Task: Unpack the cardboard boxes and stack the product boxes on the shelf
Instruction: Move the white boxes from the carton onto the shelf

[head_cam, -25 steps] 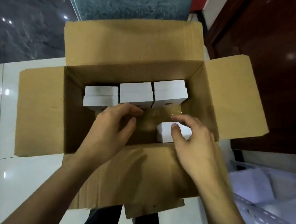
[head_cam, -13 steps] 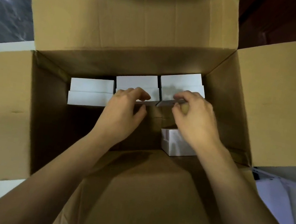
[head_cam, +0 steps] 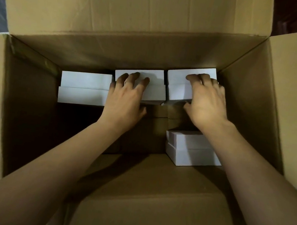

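Both your arms reach down into the open cardboard box (head_cam: 251,100). Your left hand (head_cam: 126,97) lies on the middle white stack (head_cam: 154,92) against the box's far wall, fingers spread over its top, thumb below its near edge. Your right hand (head_cam: 206,99) grips the right-hand stack (head_cam: 179,82), fingers curled over it, thumb beneath.

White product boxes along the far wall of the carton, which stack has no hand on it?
The leftmost white stack. The left hand covers the middle stack, the right hand the right one.
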